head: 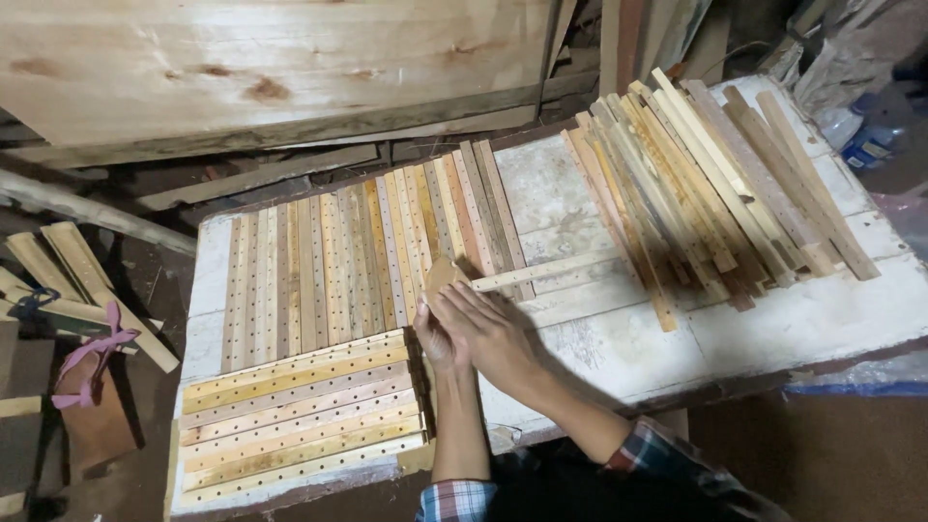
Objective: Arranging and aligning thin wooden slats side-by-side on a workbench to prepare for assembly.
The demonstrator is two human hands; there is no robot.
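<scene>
— Where's the strip?
— Thin wooden slat (541, 272) at one o'clock from both hands, flat on the worktop (822, 319).
— Grip?
— I see right hand (493, 333) closed on its near end, left hand (437, 340) curled beside. Light, stiff, snappable; hold mid-length.

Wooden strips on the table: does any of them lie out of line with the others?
Yes. One plain strip lies crosswise, nearly at right angles to the drilled strips, with its end at the right hand.

We see a worn white workbench (822, 319) bearing rows of perforated wooden slats (358, 251) and a heap of plain wooden strips (706, 184).
</scene>
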